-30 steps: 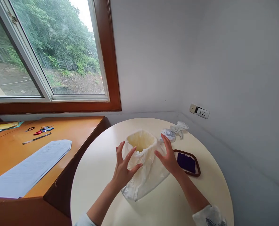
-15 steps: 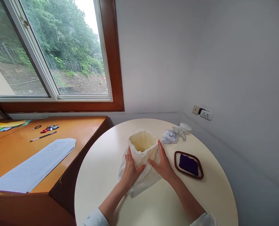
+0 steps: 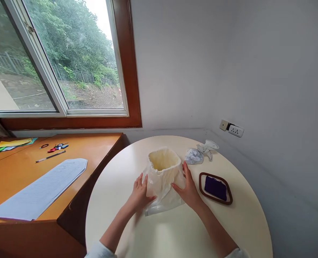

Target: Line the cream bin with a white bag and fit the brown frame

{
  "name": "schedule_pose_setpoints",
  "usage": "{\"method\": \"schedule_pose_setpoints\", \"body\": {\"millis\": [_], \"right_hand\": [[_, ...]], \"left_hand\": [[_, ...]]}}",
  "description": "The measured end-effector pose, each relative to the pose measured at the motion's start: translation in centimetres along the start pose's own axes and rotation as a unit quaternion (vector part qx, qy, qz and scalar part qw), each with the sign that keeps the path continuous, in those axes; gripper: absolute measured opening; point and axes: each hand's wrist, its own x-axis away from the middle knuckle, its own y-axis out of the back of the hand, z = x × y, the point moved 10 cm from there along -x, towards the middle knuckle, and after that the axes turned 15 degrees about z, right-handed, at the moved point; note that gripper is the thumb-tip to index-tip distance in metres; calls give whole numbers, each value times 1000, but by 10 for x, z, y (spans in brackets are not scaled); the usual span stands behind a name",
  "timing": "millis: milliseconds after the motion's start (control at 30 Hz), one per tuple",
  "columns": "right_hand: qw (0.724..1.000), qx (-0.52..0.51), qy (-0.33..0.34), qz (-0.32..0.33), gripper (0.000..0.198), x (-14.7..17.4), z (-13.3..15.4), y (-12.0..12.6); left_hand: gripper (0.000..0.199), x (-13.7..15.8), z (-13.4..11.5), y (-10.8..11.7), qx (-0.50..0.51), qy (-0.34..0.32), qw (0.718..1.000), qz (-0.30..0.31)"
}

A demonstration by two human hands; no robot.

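A small cream-coloured bin [image 3: 163, 160], lined with a thin white plastic bag [image 3: 165, 191], stands upright on the round table. The bag is folded over the rim, and its loose lower part spreads around the base. My left hand [image 3: 139, 195] is at the bag's left front, fingers apart, thumb at the plastic. On the right side, my right hand [image 3: 189, 188] rests against the bag with thumb and fingers spread. Whether either hand presses on the bin wall through the plastic, I cannot tell.
On the round table [image 3: 113, 200], a brown ring-shaped frame [image 3: 202, 188] surrounds a folded purple item [image 3: 215, 187]. A knotted clear bag of crumpled paper [image 3: 194, 156] lies behind. The orange desk [image 3: 100, 143] at left holds papers [image 3: 46, 186], a pen [image 3: 51, 156] and scissors [image 3: 53, 149].
My left hand has moved left and down, away from the rim. The bag's lower part hangs straighter at the front. My right hand has shifted slightly right along the side.
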Motion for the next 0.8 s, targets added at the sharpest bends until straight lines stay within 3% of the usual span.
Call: {"method": "schedule_pose_setpoints", "body": {"millis": [67,133,233,367,500,700,800], "right_hand": [[999,20,22,-28,84,1,9,10],[997,33,44,-53,79,-1,22,21],[995,18,65,-67,73,-15,36,32],[994,-95,41,-44,64,-46,28,31],[975,-222,-17,4,63,-60,1,12],[972,-230,-48,-26,61,-36,-16,-5],[967,-246,-67,-18,61,-25,-20,-10]], "left_hand": [[75,7,-3,21,53,-6,999,3],[59,16,-19,54,105,-46,992,-59],[70,22,-50,84,180,-111,969,-126],[92,5,-74,75,238,-155,953,-104],[107,-8,-68,60,308,-170,929,-113],[117,-13,-63,40,358,-163,913,-111],[115,-10,-59,32,343,-155,922,-96]]}}
